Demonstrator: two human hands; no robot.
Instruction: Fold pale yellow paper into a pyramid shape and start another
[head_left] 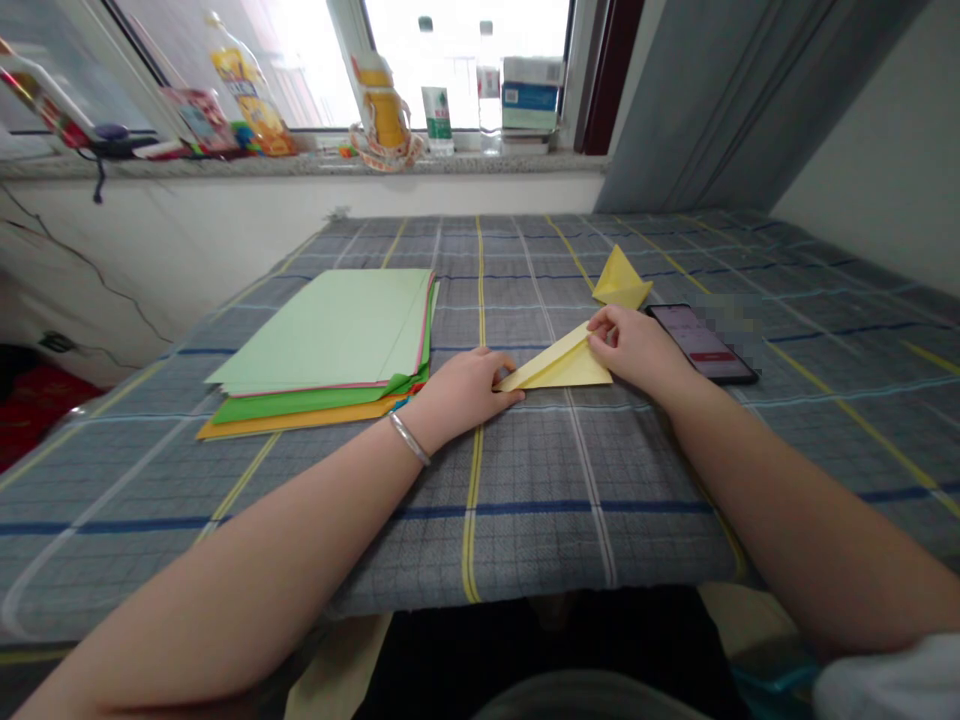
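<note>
A sheet of yellow paper (559,362) lies folded into a triangle on the plaid cloth (540,490), directly in front of me. The fingertips of my left hand (461,392) rest on its left point, pressing it flat. My right hand (630,350) grips its upper right corner between the fingers. A second folded yellow paper piece (619,282) stands just beyond my right hand. A silver bangle (409,438) circles my left wrist.
Left of my hands lies a stack of green, pink and orange paper sheets (322,335). A smartphone (701,342) rests beyond my right hand. Along the back, a windowsill (300,165) holds bottles and packages. A grey curtain (705,100) hangs at the back right.
</note>
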